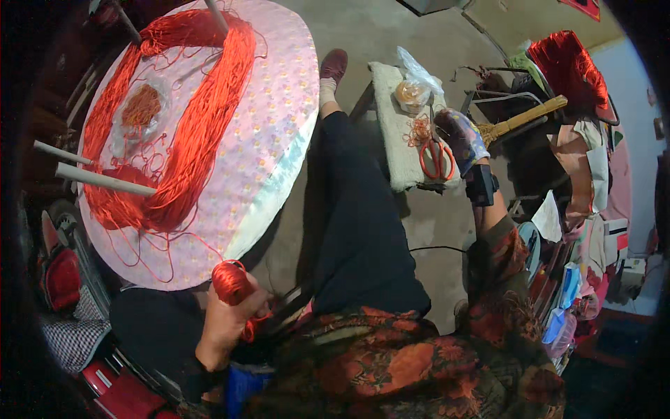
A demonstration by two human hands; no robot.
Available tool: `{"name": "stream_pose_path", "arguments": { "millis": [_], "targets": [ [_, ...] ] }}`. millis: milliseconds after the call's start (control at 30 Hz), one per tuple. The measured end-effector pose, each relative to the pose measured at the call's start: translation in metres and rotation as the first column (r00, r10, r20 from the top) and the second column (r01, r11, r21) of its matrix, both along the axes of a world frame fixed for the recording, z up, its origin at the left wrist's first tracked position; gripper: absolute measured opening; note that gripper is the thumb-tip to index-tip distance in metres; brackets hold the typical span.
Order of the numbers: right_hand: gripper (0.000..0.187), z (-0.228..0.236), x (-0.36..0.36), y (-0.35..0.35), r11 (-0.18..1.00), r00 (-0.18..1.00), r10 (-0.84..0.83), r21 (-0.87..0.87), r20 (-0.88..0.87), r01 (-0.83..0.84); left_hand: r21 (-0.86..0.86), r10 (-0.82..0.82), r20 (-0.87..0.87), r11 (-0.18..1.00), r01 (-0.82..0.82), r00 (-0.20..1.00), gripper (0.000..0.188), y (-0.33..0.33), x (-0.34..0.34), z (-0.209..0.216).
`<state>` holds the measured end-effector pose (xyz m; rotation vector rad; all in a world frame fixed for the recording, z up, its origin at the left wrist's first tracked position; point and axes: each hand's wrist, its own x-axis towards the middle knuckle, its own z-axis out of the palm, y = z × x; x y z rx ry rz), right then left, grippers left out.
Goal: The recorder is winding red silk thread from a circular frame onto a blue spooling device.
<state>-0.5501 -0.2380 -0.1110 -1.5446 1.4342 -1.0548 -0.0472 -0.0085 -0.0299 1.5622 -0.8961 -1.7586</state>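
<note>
My left hand grips a ball of red thread close to my lap. A strand runs from the ball up to a big skein of red thread looped around white pegs on a round, pink floral-covered frame. My right hand, in a patterned glove with a black wrist strap, reaches out to a small white padded stool and rests by orange-handled scissors. A small tangle of red thread lies beside the scissors. My leg in dark trousers stretches between frame and stool.
A clear plastic bag with something orange sits on the stool. A wooden-handled broom and a heap of red tassels lie at the right, above cluttered papers and packets. Red bags and checked cloth lie at the left.
</note>
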Motion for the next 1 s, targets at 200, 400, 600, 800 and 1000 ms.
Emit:
{"name": "stream_pose_path", "arguments": {
  "millis": [200, 400, 600, 800, 1000],
  "targets": [
    [0.029, 0.042, 0.045, 0.015, 0.927, 0.695, -0.237, 0.371, 0.679, -0.046, -0.064, 0.034, -0.102, 0.997, -0.041, 0.994, 0.008, 0.0, -0.001, 0.011],
    [0.026, 0.102, 0.184, 0.083, 0.829, 0.717, 0.035, 0.381, 0.696, -0.41, -0.065, 0.177, -0.298, 0.977, -0.205, 0.938, 0.01, 0.009, 0.008, -0.006],
    [0.026, 0.096, 0.276, 0.151, 0.682, 0.693, 0.196, 0.411, 0.694, -0.604, 0.01, 0.245, -0.331, 0.966, -0.257, 0.911, 0.021, 0.005, -0.001, 0.016],
    [0.023, 0.092, 0.331, 0.175, 0.614, 0.764, 0.282, 0.502, 0.581, -0.609, -0.084, 0.214, -0.248, 0.967, -0.241, 0.945, 0.022, 0.016, 0.008, 0.004],
    [0.024, 0.096, 0.332, 0.177, 0.549, 0.613, 0.307, 0.39, 0.728, -0.739, -0.074, 0.343, -0.381, 0.915, -0.398, 0.859, 0.014, 0.028, 0.018, 0.006]
  ]
}}
